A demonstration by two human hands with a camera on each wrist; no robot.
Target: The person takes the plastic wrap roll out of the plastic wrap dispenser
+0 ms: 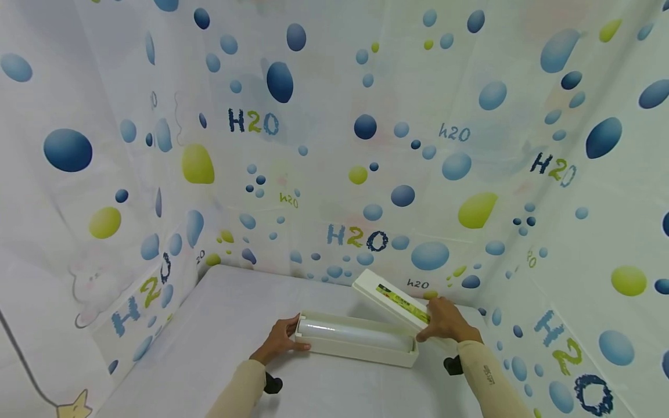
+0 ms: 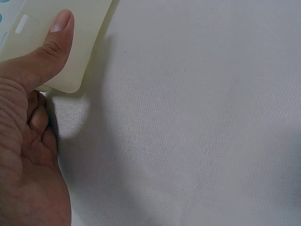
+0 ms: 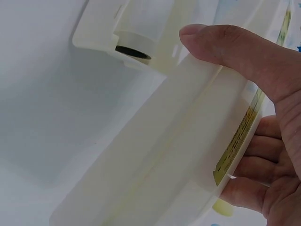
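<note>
A long cream cling film box (image 1: pixel 360 354) lies on the table, its top off and a roll of clear film (image 1: pixel 355 335) inside. At its left end, my left hand (image 1: pixel 279 339) grips the box; the left wrist view shows the thumb flat on the cream wall (image 2: pixel 82 33) and the fingers curled below. My right hand (image 1: pixel 446 322) holds the white lid (image 1: pixel 370 284) tilted over the box's right half, thumb on one edge and fingers behind. A green-and-yellow label (image 1: pixel 402 303) runs along the lid. In the right wrist view, the lid's hollow underside (image 3: pixel 155 150) shows beside the roll's dark-cored end (image 3: pixel 134 51).
A white cloth (image 1: pixel 209 348) covers the table. Curtains (image 1: pixel 324 87) printed with blue and green drops and H2O lettering hang behind and on both sides, close to the table's edges. Dark wrist-worn pieces (image 1: pixel 273 383) hang beneath both wrists.
</note>
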